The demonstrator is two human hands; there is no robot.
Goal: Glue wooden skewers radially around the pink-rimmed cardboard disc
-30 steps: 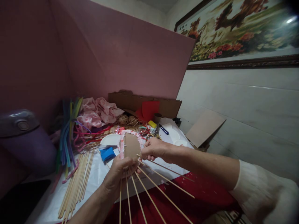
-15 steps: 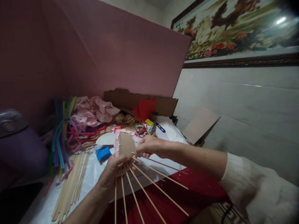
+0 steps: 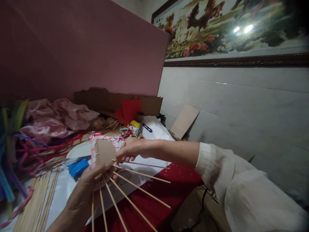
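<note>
My left hand grips a piece of brown cardboard from below, thumb across its lower edge. Pink-and-white patterned fabric is folded over the cardboard's border. Several thin wooden sticks fan out from its lower edge, toward me and to the right. With closed fingers, my right hand pinches at the cardboard's right edge, where the uppermost wooden stick comes out. Its fingertips partly hide that spot. A blue packet lies beside my left hand.
Scissors, a blue cutter and a yellow block lie beyond my right hand. To the left are loose sticks, pipe cleaners and crumpled pink fabric. Twine balls and a cardboard strip stand behind.
The view has turned right, so everything sits further left in the picture. Both hands keep their hold on the cardboard and sticks, with little visible difference between them.
</note>
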